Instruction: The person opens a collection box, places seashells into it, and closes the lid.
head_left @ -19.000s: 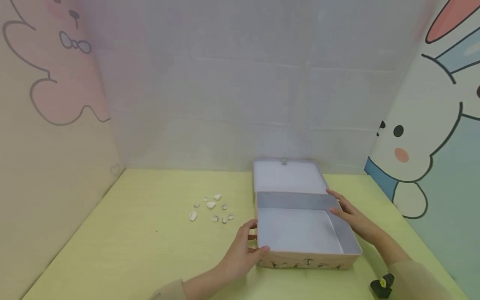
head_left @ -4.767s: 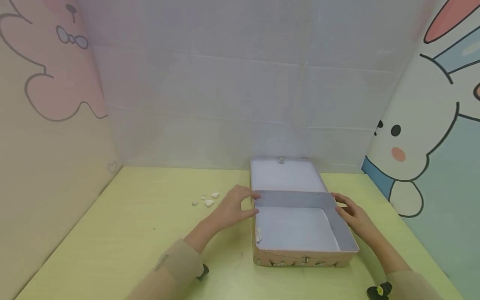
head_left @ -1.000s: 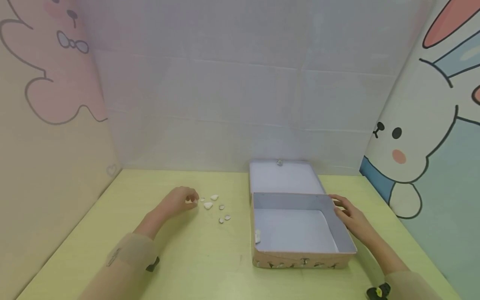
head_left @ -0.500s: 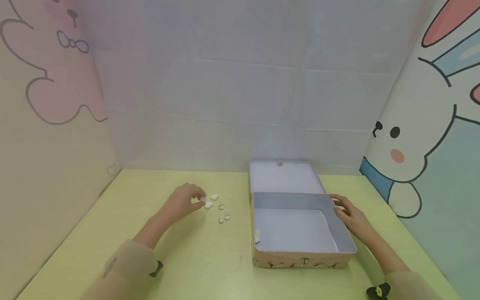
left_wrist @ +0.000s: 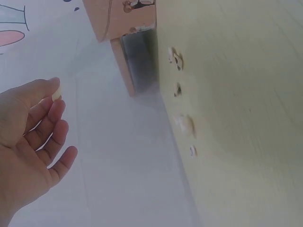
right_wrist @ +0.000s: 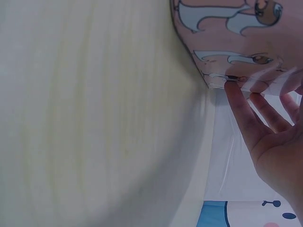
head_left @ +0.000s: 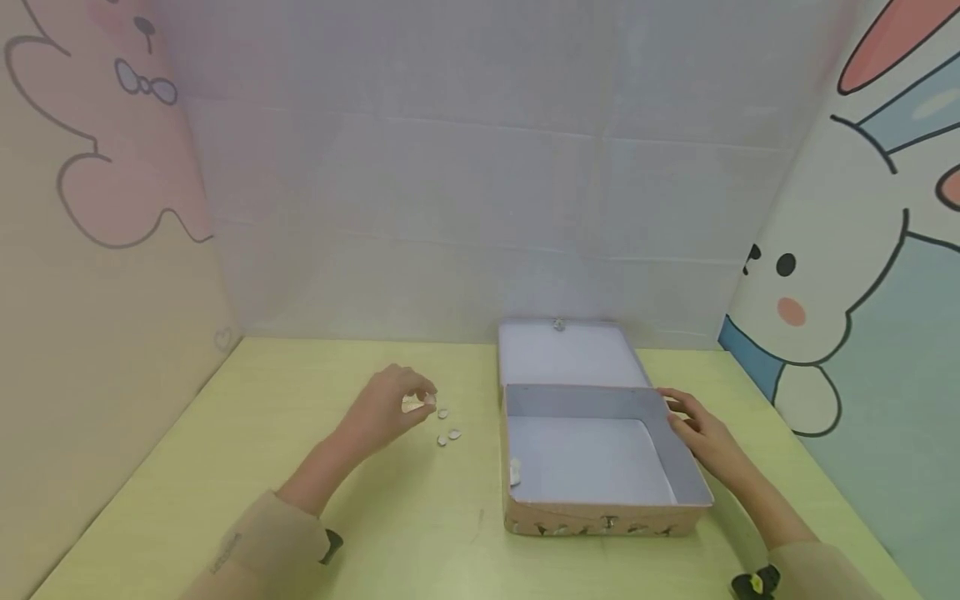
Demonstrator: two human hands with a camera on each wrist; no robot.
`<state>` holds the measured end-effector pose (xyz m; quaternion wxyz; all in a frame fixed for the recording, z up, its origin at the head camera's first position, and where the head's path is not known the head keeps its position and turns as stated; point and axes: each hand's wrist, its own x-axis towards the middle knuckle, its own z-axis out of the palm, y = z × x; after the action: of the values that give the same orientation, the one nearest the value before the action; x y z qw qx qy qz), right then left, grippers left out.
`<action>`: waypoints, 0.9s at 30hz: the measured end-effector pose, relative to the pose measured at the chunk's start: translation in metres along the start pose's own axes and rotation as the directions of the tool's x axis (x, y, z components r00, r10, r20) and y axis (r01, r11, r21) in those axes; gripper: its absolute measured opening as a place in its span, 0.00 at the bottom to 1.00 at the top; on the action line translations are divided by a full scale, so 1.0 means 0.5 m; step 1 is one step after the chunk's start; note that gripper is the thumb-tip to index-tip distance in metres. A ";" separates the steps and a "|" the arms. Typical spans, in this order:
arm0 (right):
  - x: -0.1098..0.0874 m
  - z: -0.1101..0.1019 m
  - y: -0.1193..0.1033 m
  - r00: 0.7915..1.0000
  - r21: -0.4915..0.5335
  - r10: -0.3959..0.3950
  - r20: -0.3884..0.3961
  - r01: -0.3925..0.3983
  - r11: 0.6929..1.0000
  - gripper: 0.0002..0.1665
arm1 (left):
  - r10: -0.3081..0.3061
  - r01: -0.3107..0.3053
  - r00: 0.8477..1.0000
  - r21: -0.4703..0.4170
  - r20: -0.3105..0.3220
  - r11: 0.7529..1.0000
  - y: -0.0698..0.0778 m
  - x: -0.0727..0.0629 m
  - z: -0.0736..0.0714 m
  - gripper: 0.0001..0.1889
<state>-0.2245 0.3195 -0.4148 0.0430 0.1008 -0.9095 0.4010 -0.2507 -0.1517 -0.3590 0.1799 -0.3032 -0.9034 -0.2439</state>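
My left hand [head_left: 382, 408] pinches a small white seashell [left_wrist: 56, 94] between thumb and fingertips, just above the table; its other fingers are loosely curled. More small seashells [head_left: 454, 434] lie close by on the table, and the hand hides some in the head view. In the left wrist view a rounded white seashell [left_wrist: 184, 124] lies among them. To the right stands a pink patterned box [head_left: 607, 518], lid raised, with white shell pieces [head_left: 515, 472] at its front left inside corner. My right hand [head_left: 705, 433] holds the box's right wall, thumb at the rim and fingertips on the outer side.
The box's lid [head_left: 570, 354] leans back toward the rear wall [head_left: 420, 208]. Printed side walls close in the pale yellow table [head_left: 225, 467] on the left and right. A black band with a yellow spot [head_left: 756, 582] is near the right sleeve.
Over the last second my left hand has moved right across the shells, with a shell at its fingertips. Since the oldest frame, shells have left the table and some lie in the box. The right hand stays.
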 end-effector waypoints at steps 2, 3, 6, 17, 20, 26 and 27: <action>0.000 0.000 0.000 1.000 0.001 0.001 0.003 -0.001 1.000 0.27 | 0.031 -0.031 0.999 -0.008 -0.035 0.999 0.011 0.002 0.003 0.08; -0.001 -0.001 -0.001 1.000 0.004 0.002 0.003 -0.002 1.000 0.27 | 0.043 -0.044 0.998 -0.015 -0.052 0.999 0.017 0.003 0.005 0.08; -0.002 -0.003 -0.003 1.000 0.013 0.004 0.000 -0.004 1.000 0.27 | 0.090 -0.093 0.991 -0.033 -0.102 0.995 0.032 0.006 0.012 0.08; -0.005 -0.006 -0.007 1.000 0.033 -0.015 -0.002 0.015 0.999 0.27 | 0.194 -0.212 0.961 -0.074 -0.197 0.974 0.092 0.017 0.038 0.08; -0.004 -0.005 -0.006 1.000 0.027 -0.017 -0.004 0.017 0.999 0.27 | 0.216 -0.235 0.955 -0.076 -0.204 0.969 0.103 0.021 0.050 0.08; -0.004 -0.004 -0.004 1.000 0.001 -0.010 -0.009 0.011 1.000 0.27 | 0.231 -0.251 0.953 -0.089 -0.195 0.964 0.117 0.031 0.070 0.08; -0.003 -0.003 -0.004 1.000 -0.001 -0.012 -0.010 0.012 1.000 0.27 | 0.232 -0.254 0.953 -0.094 -0.194 0.963 0.118 0.032 0.073 0.08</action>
<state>-0.2227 0.3198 -0.4126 0.0499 0.1041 -0.9089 0.4008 -0.2315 -0.0830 -0.3616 0.2718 -0.3988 -0.8231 -0.2993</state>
